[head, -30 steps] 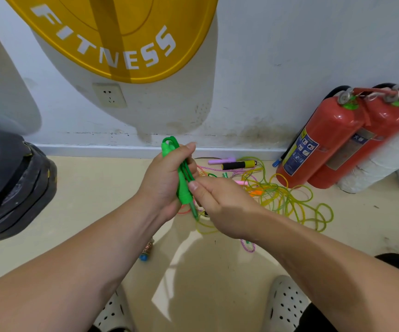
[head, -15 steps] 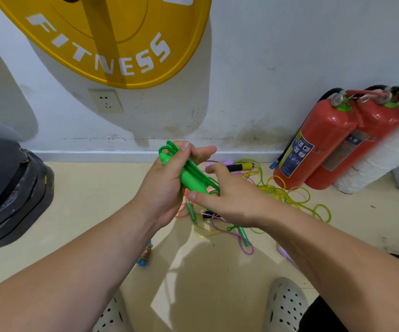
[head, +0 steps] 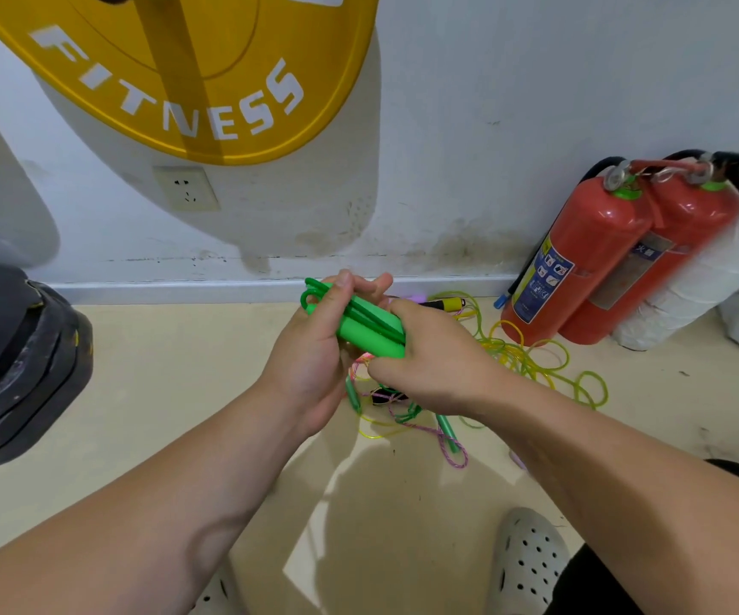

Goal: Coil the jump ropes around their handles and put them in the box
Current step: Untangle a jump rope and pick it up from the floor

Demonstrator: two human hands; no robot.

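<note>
Left hand, right hand grip green jump rope; tangled ropes beside extinguishers.

Single head view, looking forward and down — close over floor, facing wall

Held in my fingers, the bright green plastic jump-rope handles look smooth and matt. The translucent yellow plastic cord shines on the smooth beige floor. The red metal fire extinguishers look glossy.
</note>
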